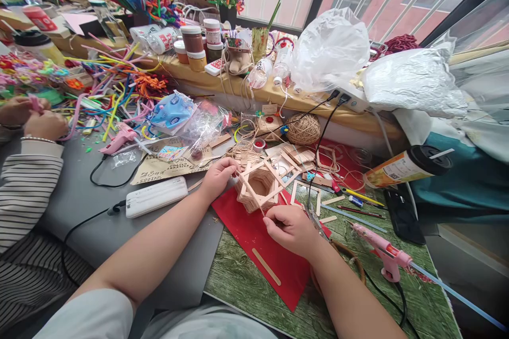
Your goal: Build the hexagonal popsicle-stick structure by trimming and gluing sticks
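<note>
A hollow, many-sided stack of wooden craft sticks [248, 202] stands on a red sheet [254, 229], with a star-like layer of sticks on top. My left hand [219, 177] is closed at the stack's upper left edge, pinching something too small to make out. Near the stack's lower right edge, my right hand [287, 226] is closed, its thumb and finger pinched by the end of a thin strand or stick that I cannot identify. One loose craft stick [266, 266] lies on the red sheet below the stack.
A pink glue gun [387, 251] rests at the right, near a cup [401, 167]. Left lie a white power bank [156, 197] and another pink glue gun [119, 137]. Another person's hands [45, 123] are at far left. Twine [303, 128] sits behind the stack.
</note>
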`<state>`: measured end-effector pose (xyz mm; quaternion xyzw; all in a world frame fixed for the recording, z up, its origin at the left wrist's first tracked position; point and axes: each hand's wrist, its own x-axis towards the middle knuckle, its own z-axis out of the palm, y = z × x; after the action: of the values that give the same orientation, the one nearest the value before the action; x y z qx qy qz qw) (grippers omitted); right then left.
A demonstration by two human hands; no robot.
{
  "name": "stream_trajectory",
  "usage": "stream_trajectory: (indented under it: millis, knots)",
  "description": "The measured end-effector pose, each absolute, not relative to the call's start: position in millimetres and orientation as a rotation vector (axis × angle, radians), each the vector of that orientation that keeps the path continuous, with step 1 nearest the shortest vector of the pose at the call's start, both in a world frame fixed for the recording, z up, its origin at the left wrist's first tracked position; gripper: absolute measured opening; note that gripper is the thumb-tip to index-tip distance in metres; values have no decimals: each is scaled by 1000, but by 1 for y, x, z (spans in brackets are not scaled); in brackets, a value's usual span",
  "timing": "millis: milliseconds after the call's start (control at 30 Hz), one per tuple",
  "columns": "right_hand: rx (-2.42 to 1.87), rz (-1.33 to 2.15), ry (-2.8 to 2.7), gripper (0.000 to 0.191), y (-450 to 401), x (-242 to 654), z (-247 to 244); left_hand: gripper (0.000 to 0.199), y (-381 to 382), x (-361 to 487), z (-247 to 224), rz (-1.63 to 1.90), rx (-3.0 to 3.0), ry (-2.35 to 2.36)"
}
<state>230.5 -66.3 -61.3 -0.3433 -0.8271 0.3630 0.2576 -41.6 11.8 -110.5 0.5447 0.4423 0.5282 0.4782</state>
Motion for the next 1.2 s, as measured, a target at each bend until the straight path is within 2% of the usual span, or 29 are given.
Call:
stream_trajectory:
  millis: [267,700,900,1200]
  knots:
    - [-808,842,-2162,23,-67,232,-58,21,11,-38,-105,1328,1322,1091]
    - [-807,833,-2112,25,-69,231,-57,26,8,-36,-102,1367,1328,1060]
    - [-833,855,-2189,24,-67,230,-64,25,13,-39,-107,1310,1392,1099]
    - [-966,857,-2392,34,-61,228,-78,22,14,-48,-106,1106,1599,1101]
